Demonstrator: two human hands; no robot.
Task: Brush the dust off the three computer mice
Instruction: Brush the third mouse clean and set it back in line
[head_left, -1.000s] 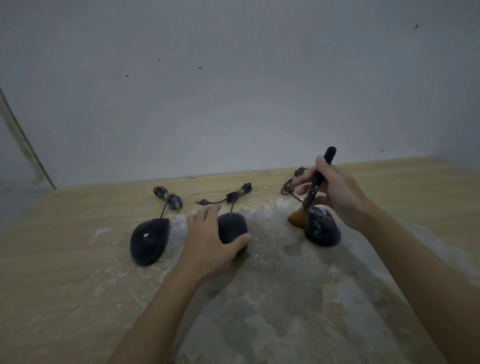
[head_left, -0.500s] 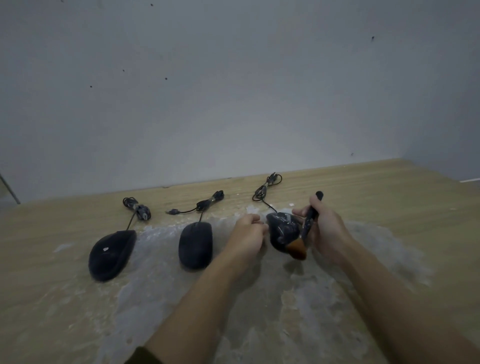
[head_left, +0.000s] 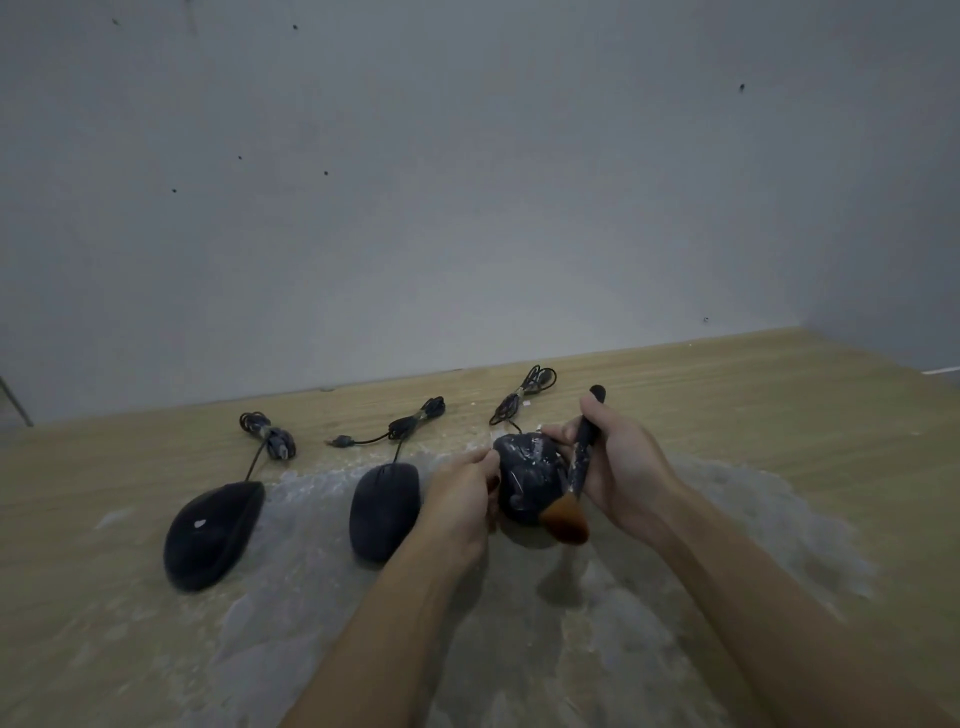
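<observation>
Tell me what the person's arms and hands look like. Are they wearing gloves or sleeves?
No gloves. Both the left hand and the right hand are bare, and both forearms are bare all the way down to the bottom of the picture, with no sleeve showing. I can see no watch, ring or bracelet. The left hand seems to have a dark-painted thumbnail, though the picture is dim.

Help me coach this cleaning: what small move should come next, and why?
Probably sweep the brush up over the right mouse: white dust streaks its top, the bristles sit at its near end, and the left hand steadies it while the right hand grips the handle.
</observation>
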